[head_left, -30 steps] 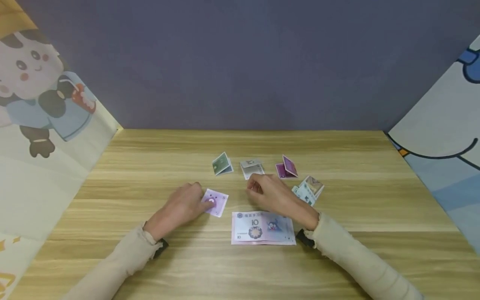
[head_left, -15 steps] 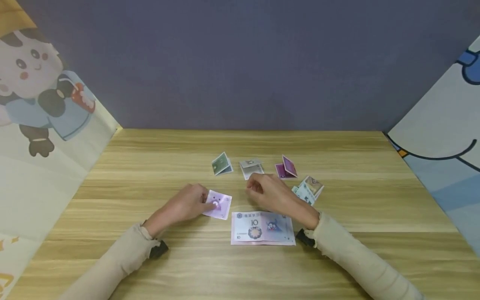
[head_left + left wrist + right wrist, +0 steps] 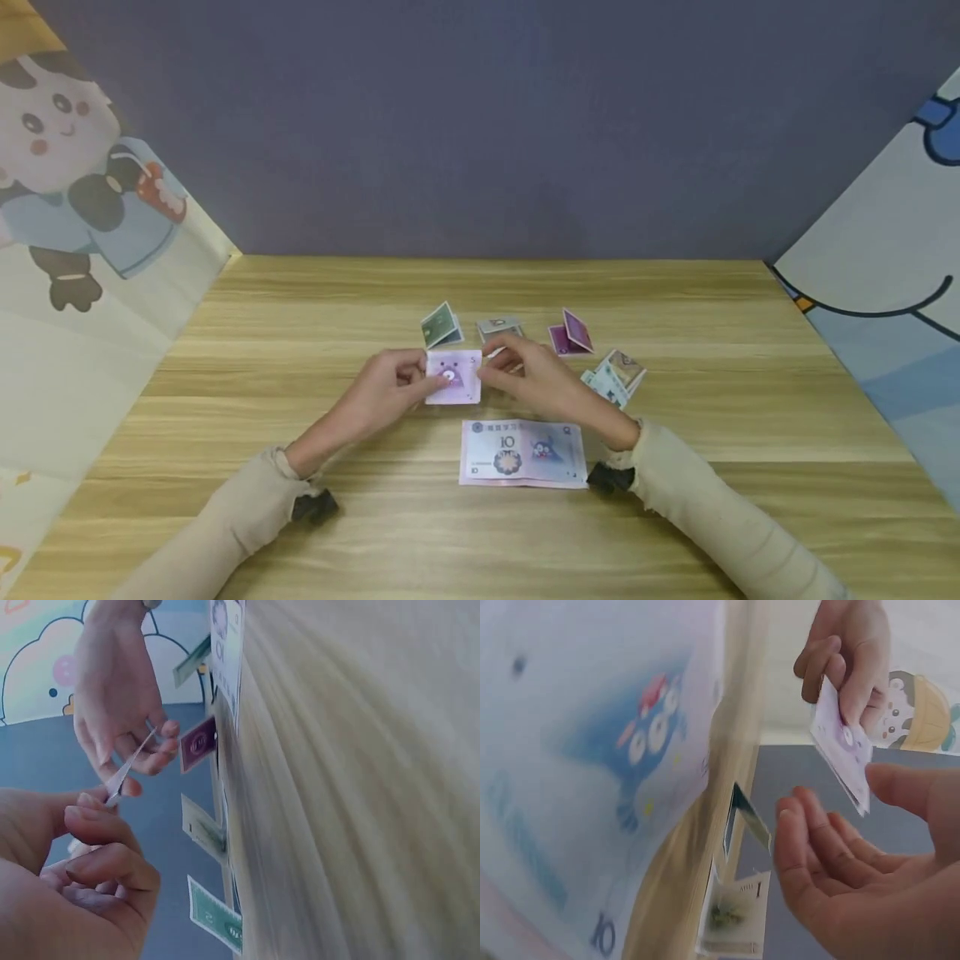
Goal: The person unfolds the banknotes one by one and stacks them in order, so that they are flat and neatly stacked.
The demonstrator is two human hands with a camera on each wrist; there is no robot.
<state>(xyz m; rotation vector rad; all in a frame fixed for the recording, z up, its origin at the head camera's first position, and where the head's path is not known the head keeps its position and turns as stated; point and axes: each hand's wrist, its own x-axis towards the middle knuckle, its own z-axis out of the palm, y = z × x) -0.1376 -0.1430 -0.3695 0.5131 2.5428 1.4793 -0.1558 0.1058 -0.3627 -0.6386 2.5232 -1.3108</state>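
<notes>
In the head view a folded purple play banknote marked 5 (image 3: 453, 379) is raised over the middle of the table. My left hand (image 3: 382, 387) pinches its left side, thumb on the face and fingers behind. My right hand (image 3: 540, 379) is at its right edge. In the right wrist view the right thumb and fingers (image 3: 825, 844) stand apart on either side of the purple note's near end, not closed on it. The left wrist view shows the note (image 3: 124, 772) edge-on between both hands.
Folded notes stand behind the hands: green (image 3: 441, 323), grey (image 3: 498, 327) and magenta (image 3: 572, 332). Overlapping folded notes (image 3: 617, 379) lie to the right. A larger note marked 10 (image 3: 522, 454) lies in front on the wooden table (image 3: 405, 533). Dark and patterned cloth surrounds the table.
My left hand has carried the purple note up and right, turning it square to the view, until it meets the right hand. The right hand's fingers have spread apart.
</notes>
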